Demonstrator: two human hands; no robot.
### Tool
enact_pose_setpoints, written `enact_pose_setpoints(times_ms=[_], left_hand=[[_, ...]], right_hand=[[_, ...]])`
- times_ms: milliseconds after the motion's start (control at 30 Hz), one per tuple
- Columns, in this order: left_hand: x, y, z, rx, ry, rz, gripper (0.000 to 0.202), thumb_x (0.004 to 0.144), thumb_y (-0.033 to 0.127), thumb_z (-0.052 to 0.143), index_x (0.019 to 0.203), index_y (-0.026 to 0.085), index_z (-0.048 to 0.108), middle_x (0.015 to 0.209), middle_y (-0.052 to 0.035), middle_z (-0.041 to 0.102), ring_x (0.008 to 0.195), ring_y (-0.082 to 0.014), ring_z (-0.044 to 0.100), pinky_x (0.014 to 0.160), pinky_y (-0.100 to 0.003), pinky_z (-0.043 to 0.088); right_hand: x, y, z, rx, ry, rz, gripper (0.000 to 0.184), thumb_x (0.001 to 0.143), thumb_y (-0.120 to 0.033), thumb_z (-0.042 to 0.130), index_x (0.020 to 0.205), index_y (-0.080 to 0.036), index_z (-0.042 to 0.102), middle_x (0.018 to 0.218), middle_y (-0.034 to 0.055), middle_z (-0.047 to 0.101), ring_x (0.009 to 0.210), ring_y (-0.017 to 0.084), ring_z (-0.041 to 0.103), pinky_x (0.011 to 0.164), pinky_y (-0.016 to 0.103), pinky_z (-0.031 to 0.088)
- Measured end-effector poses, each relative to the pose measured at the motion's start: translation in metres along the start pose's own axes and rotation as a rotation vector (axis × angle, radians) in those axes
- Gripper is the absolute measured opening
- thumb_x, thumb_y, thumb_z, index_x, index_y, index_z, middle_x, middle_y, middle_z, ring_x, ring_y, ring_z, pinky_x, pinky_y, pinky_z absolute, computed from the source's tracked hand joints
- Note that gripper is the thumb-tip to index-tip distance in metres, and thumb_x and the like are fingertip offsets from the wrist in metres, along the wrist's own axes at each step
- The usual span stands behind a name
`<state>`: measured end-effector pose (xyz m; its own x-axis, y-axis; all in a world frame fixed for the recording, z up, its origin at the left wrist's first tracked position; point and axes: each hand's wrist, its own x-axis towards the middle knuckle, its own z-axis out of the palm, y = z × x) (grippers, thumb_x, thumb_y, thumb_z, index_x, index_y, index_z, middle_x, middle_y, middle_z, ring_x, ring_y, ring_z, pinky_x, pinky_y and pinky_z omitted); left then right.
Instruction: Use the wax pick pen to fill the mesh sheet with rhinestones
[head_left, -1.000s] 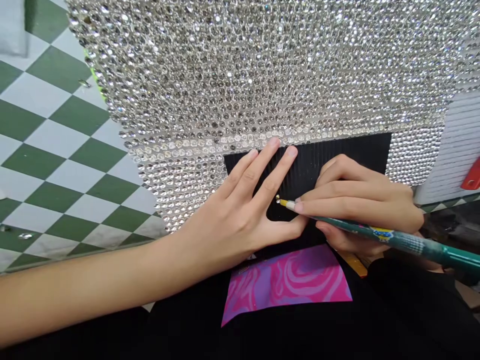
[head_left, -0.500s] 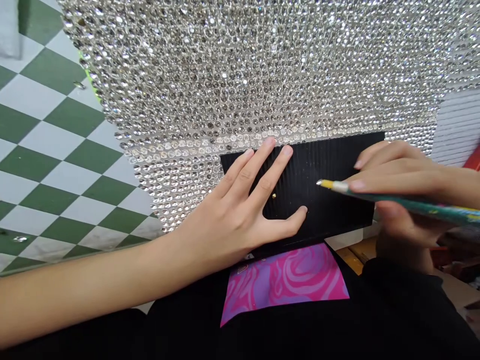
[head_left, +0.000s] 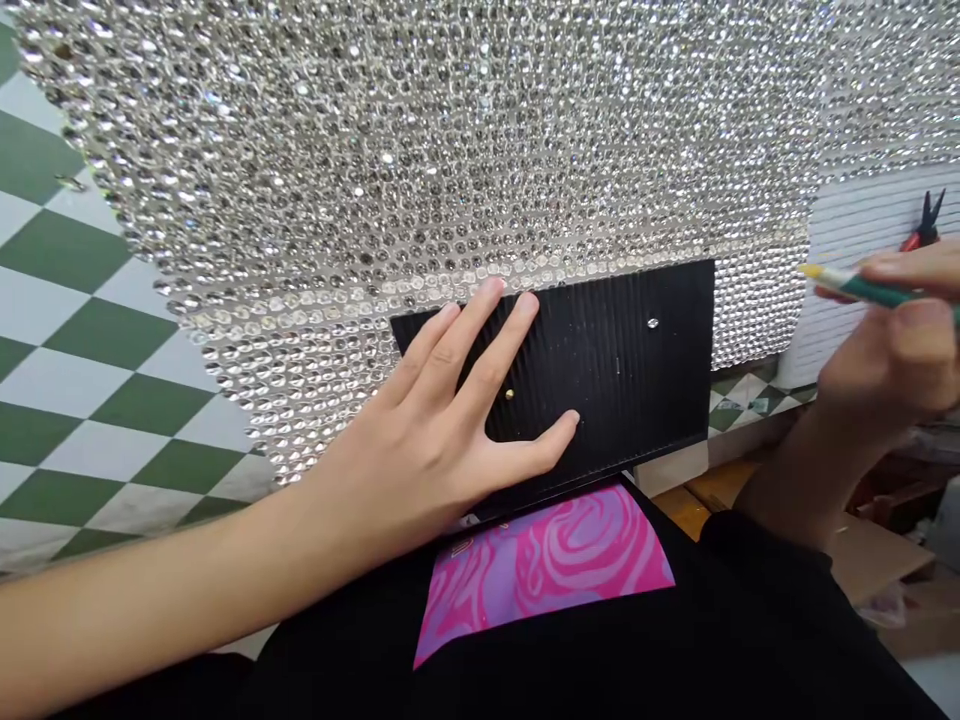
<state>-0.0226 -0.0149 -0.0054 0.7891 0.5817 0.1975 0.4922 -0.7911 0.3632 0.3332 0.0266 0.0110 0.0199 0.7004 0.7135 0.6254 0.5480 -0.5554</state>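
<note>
My left hand (head_left: 442,420) lies with fingers spread on a ribbed black board (head_left: 637,390), its fingertips at the board's upper edge. Between thumb and index finger a tiny gold bead (head_left: 510,394) rests on the board. Farther right on the same board is a small clear rhinestone (head_left: 652,323). My right hand (head_left: 919,330), partly cut off by the frame's edge, grips a green pencil (head_left: 877,290) with a white band and yellow tip. That tip points left, off the board and above the rhinestone sheet's right end. Behind the board spreads the sheet of silvery rhinestones (head_left: 450,140).
A pink and purple swirled card (head_left: 555,560) lies on my black-clothed lap. Black-jawed pliers with red handles (head_left: 928,220) rest on a white lined surface (head_left: 855,230) at the right. Green and white checks (head_left: 127,420) cover the surface at left.
My right hand has drawn back to the right with the pencil, off the board. The rhinestone on the board's right part now shows. My left hand keeps its place on the board; the view has shifted.
</note>
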Motion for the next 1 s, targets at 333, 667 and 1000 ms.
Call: enact_pose_setpoints(times_ms=[333, 667, 1000], left_hand=[[0.0, 0.0, -0.002, -0.007, -0.02, -0.005, 0.07, 0.086, 0.014, 0.06, 0.147, 0.034, 0.031, 0.167, -0.0143, -0.004, 0.15, -0.0469, 0.016, 0.115, -0.066, 0.033], [-0.001, -0.001, -0.003, -0.051, -0.016, -0.029, 0.067, 0.086, 0.013, 0.062, 0.144, 0.036, 0.037, 0.168, -0.0108, -0.003, 0.15, -0.0453, 0.017, 0.118, -0.062, 0.03], [-0.001, 0.005, 0.003, -0.009, 0.048, -0.064, 0.068, 0.084, 0.012, 0.061, 0.143, 0.036, 0.037, 0.168, -0.012, 0.004, 0.15, -0.044, 0.022, 0.116, -0.062, 0.034]], right_hand=[[-0.012, -0.049, 0.041, 0.187, -0.402, -0.002, 0.035, 0.076, -0.01, 0.06, 0.105, -0.022, 0.074, 0.077, 0.0007, 0.07, 0.071, 0.016, 0.066, 0.064, 0.034, 0.053], [-0.015, -0.04, 0.049, 0.178, -0.308, -0.065, 0.027, 0.071, -0.013, 0.061, 0.093, -0.02, 0.075, 0.067, 0.0007, 0.067, 0.059, 0.015, 0.061, 0.06, 0.035, 0.054], [-0.012, -0.029, 0.041, 0.157, -0.15, -0.028, 0.022, 0.075, -0.019, 0.063, 0.093, -0.021, 0.076, 0.068, 0.0024, 0.068, 0.06, 0.017, 0.063, 0.057, 0.035, 0.051]])
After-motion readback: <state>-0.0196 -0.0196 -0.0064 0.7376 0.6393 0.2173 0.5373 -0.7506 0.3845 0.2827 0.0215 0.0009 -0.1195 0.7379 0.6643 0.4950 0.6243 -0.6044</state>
